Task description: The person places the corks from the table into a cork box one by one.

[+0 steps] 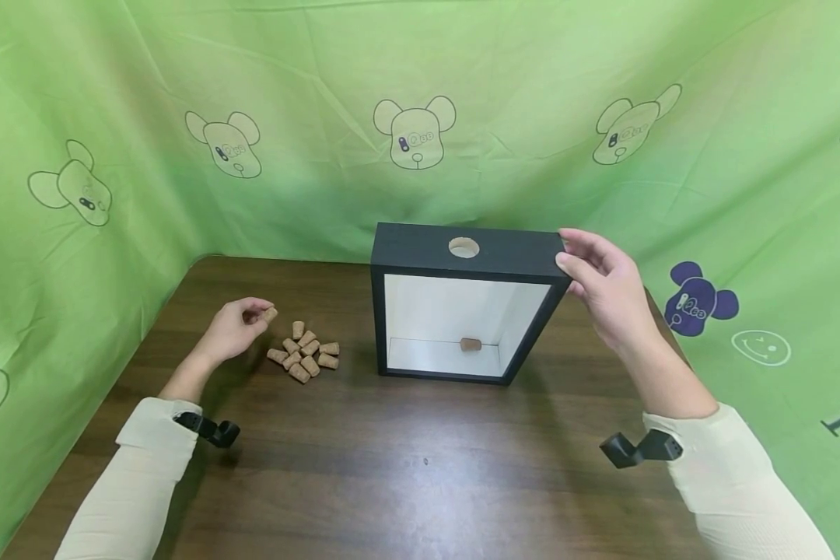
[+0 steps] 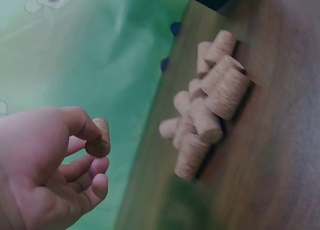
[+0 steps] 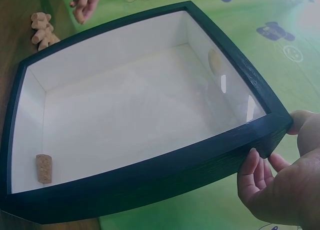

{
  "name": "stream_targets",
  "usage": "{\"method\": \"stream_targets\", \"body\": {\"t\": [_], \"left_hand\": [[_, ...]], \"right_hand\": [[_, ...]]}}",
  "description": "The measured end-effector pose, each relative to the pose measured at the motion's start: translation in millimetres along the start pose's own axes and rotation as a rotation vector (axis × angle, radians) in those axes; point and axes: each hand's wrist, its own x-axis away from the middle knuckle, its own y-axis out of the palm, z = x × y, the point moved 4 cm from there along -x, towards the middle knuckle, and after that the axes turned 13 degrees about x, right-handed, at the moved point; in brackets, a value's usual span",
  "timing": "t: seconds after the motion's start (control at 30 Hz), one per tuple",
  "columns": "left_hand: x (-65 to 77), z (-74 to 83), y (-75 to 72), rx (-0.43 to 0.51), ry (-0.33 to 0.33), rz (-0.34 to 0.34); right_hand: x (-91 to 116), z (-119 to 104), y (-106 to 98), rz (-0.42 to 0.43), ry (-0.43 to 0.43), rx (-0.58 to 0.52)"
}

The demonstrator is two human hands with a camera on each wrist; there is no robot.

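The person's left hand [image 1: 229, 333] pinches a cork [image 2: 101, 142] at its fingertips [image 2: 86, 127], beside the pile of corks [image 1: 309, 349]. The right hand [image 1: 610, 292] grips an upper corner of the black box [image 1: 413, 247]; another cork [image 1: 470, 344] lies inside, below that grip.

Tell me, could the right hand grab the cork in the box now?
Probably not: the right hand grips the box by its top corner, and reflections suggest a clear front pane covers the cork. The top hole looks too narrow for a hand.
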Motion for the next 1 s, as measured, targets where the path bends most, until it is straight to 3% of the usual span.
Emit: {"method": "stream_targets", "body": {"t": [0.47, 1.0], "left_hand": [[-4.6, 47.6, -4.9, -0.040, 0.120, -0.004], [-5.9, 114.4, -2.0, -0.065, 0.248, -0.026]], "right_hand": [[0.0, -0.5, 0.6, 0.001, -0.004, -0.012], [-0.2, -0.8, 0.2, 0.002, -0.007, 0.002]]}}
